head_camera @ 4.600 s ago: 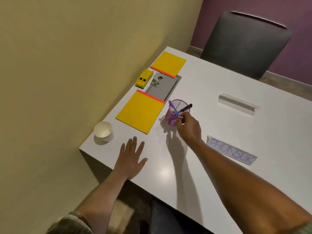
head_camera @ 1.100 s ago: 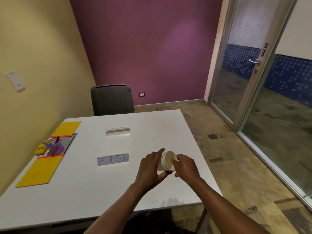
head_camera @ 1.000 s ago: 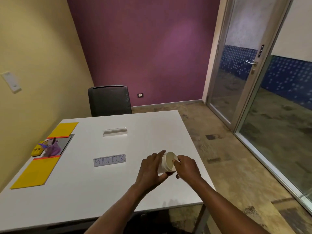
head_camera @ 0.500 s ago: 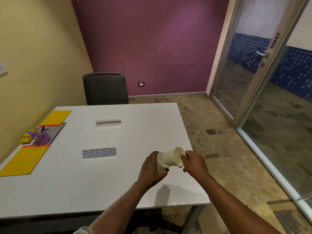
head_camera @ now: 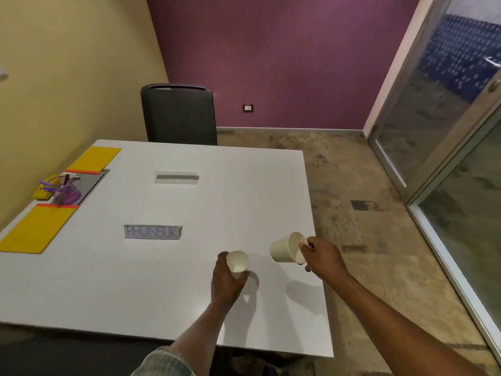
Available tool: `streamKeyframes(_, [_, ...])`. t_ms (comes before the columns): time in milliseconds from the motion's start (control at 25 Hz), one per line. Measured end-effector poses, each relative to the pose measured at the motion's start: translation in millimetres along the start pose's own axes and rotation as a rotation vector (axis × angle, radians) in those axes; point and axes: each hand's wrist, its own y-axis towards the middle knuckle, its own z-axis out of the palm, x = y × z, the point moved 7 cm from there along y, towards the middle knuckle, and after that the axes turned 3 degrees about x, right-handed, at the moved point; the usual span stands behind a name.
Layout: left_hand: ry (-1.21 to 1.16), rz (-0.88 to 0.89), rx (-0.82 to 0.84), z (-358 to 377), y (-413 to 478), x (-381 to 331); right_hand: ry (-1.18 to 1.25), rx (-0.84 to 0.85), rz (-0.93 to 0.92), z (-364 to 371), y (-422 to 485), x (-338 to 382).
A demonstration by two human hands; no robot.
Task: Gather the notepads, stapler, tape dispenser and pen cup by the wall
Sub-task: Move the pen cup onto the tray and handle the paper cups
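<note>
White paper cups, two of them, sit one in each hand low in the frame. The left hand [head_camera: 226,280] wraps its fingers round the base of the left cup [head_camera: 237,261], whose mouth is tipped toward the camera. The right hand [head_camera: 324,260] pinches the rim of the right cup [head_camera: 287,248] between thumb and fingers, and that cup lies tilted on its side, mouth toward the hand, above the table [head_camera: 189,294] near its right edge. The two cups are near each other but apart.

Past the hands, toward the centre of the frame, one paper name card [head_camera: 152,232] lettered PHUNSUK stands on the white top, and beyond it lies one slot [head_camera: 176,177] cut in the surface.

At the left of the frame, along the yellow wall [head_camera: 67,77], two yellow notepads with orange edges lie flat: the near pad [head_camera: 35,229] at the lower left and the far pad [head_camera: 95,159] above it. Between them sits one purple mesh pen cup [head_camera: 66,191], on or just beside a grey panel [head_camera: 90,183]. Just left of the pen cup is one yellow item [head_camera: 44,189], perhaps the stapler or the tape dispenser, too small to tell.

One dark chair [head_camera: 179,115] stands at the table's far side.
</note>
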Motion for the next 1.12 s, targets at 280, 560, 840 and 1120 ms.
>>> streamKeyframes(280, [0.032,-0.129,-0.032,12.3,-6.9,17.1,-0.025,0.076,0.009,-2.5,31.1,-21.4])
streamKeyframes(560, [0.104,-0.279,-0.035,32.3,-15.5,19.9,-0.036,0.199,-0.084,-11.4,56.7,-38.2])
streamKeyframes(840, [0.462,-0.346,-0.287,49.8,-49.5,-13.8,-0.081,0.297,-0.232,-51.2,91.0,-54.6])
streamKeyframes(1120, [0.466,0.056,-0.294,182.5,-56.7,-128.4,-0.142,0.279,-0.337,-123.1,125.3,-90.8])
